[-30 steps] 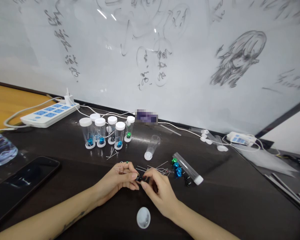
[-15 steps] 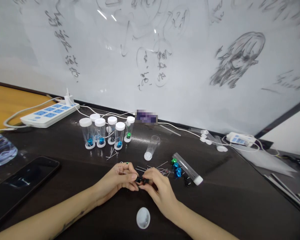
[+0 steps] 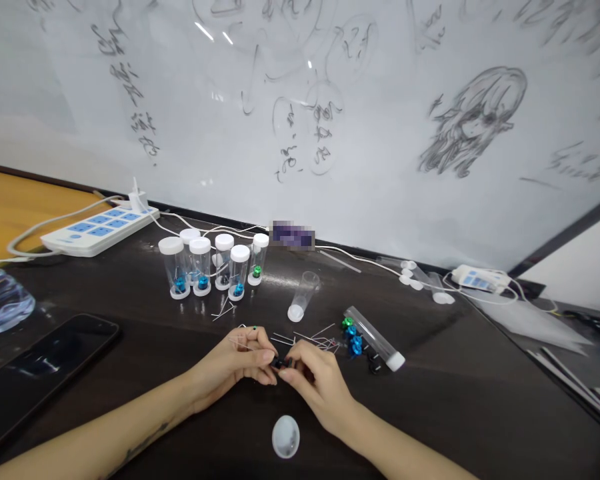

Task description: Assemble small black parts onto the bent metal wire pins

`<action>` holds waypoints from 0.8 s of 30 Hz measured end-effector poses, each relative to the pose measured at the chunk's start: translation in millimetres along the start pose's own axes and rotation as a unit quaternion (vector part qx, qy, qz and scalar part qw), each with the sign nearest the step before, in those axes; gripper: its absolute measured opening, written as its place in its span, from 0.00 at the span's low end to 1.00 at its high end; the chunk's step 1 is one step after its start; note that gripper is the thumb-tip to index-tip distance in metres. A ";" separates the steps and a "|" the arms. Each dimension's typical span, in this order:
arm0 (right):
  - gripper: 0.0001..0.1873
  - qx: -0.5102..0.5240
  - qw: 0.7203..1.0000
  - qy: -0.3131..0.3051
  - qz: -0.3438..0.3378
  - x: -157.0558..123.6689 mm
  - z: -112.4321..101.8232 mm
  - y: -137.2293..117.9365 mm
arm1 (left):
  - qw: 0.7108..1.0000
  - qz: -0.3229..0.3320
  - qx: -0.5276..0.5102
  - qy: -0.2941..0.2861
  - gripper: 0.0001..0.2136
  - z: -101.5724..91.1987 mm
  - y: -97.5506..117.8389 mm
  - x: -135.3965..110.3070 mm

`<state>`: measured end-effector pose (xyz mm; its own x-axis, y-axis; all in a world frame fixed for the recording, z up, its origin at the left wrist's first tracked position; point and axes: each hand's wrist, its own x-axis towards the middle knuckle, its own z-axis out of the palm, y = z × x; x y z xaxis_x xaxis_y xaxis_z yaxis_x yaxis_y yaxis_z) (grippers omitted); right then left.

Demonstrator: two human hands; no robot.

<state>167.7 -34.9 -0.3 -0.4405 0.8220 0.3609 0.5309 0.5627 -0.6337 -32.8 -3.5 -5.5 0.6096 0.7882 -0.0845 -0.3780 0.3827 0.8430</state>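
A small black part [image 3: 281, 363] is pinched between my two hands above the dark table. My left hand [image 3: 244, 360] grips its left end with thumb and fingers, and a thin pale wire [image 3: 238, 342] crosses those fingers. On the other end, the thumb and fingers of my right hand [image 3: 318, 379] are closed. Fingertips cover much of the part, so its kind cannot be made out. Loose thin wires [image 3: 320, 339] lie just behind my right hand. Nearer to me sits a round whitish translucent cap or dish [image 3: 285, 437].
Capped clear tubes [image 3: 239, 267] with blue or green pieces stand at back left. An open tube [image 3: 306, 293] and a lying capped tube [image 3: 375, 339] are further right, beside blue pieces [image 3: 355, 343]. A phone [image 3: 45, 373], bottle [image 3: 3, 300] and power strip [image 3: 100, 230] occupy the left.
My right fingers have closed in a little towards my left hand, and less of the black part shows between them. My left hand stays nearly still.
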 end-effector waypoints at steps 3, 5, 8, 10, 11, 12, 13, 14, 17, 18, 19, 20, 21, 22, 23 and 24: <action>0.13 -0.021 1.000 -0.016 0.008 0.4 -0.4 -0.3 | 1.000 -0.001 0.001 -0.005 0.07 0.2 -0.3 -0.2; 0.07 -0.015 1.000 -0.004 0.007 0.7 0.1 -0.9 | 1.000 0.003 0.001 0.002 0.07 -0.9 -1.1 0.5; 0.05 0.007 1.000 0.015 -0.001 0.7 1.1 -1.6 | 1.000 0.007 -0.001 0.010 0.07 -2.6 -1.7 1.7; 0.05 0.006 1.000 0.014 -0.001 0.4 1.3 -1.7 | 1.000 0.005 0.000 0.007 0.07 -2.5 -1.4 1.6; 0.05 0.003 1.000 0.008 0.004 0.2 1.2 -1.6 | 1.000 0.003 0.000 0.005 0.07 -2.0 -1.0 1.2; 0.05 -0.001 1.000 0.001 0.010 0.0 1.0 -1.4 | 1.000 0.001 0.000 0.004 0.07 -1.3 -0.6 0.8; 0.07 -0.006 1.000 -0.007 0.014 -0.2 0.7 -1.1 | 1.000 0.000 0.000 0.002 0.07 -0.4 -0.2 0.2; 0.10 -0.010 1.000 -0.017 0.015 -0.3 0.3 -0.9 | 1.000 0.000 0.000 -0.001 0.07 0.5 0.1 -0.3; 0.19 -0.020 0.999 -0.039 0.010 0.0 -0.8 -0.5 | 1.000 0.001 0.002 -0.012 0.07 2.1 0.3 -1.2; 0.19 -0.022 0.999 -0.041 0.009 0.3 -1.0 -0.6 | 1.000 0.001 0.003 -0.012 0.07 2.1 0.2 -1.2; 0.18 -0.023 0.999 -0.040 0.012 0.6 -1.1 -0.8 | 1.000 0.002 0.003 -0.010 0.06 1.9 -0.1 -1.1; 0.17 -0.024 0.999 -0.036 0.015 0.9 -1.2 -1.2 | 1.000 0.002 0.003 -0.007 0.06 1.4 -0.3 -0.8; 0.14 -0.025 0.999 -0.030 0.020 1.2 -1.1 -1.5 | 1.000 0.002 0.002 -0.003 0.06 0.8 -0.5 -0.6; 0.11 -0.026 0.999 -0.023 0.023 1.3 -0.8 -1.8 | 1.000 0.002 0.001 0.001 0.06 0.2 -0.6 -0.3; 0.08 -0.024 0.999 -0.015 0.023 1.3 -0.4 -1.9 | 1.000 0.003 0.000 0.004 0.07 -0.4 -0.7 -0.1; 0.06 -0.020 1.000 -0.008 0.020 1.2 0.0 -2.0 | 1.000 0.003 -0.002 0.006 0.07 -1.0 -0.8 0.1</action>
<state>166.1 -35.0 1.4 -0.4297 0.8422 0.3256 0.5762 0.5334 -0.6193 -33.1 -3.2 -6.7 0.5994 0.7958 -0.0858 -0.3839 0.3799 0.8416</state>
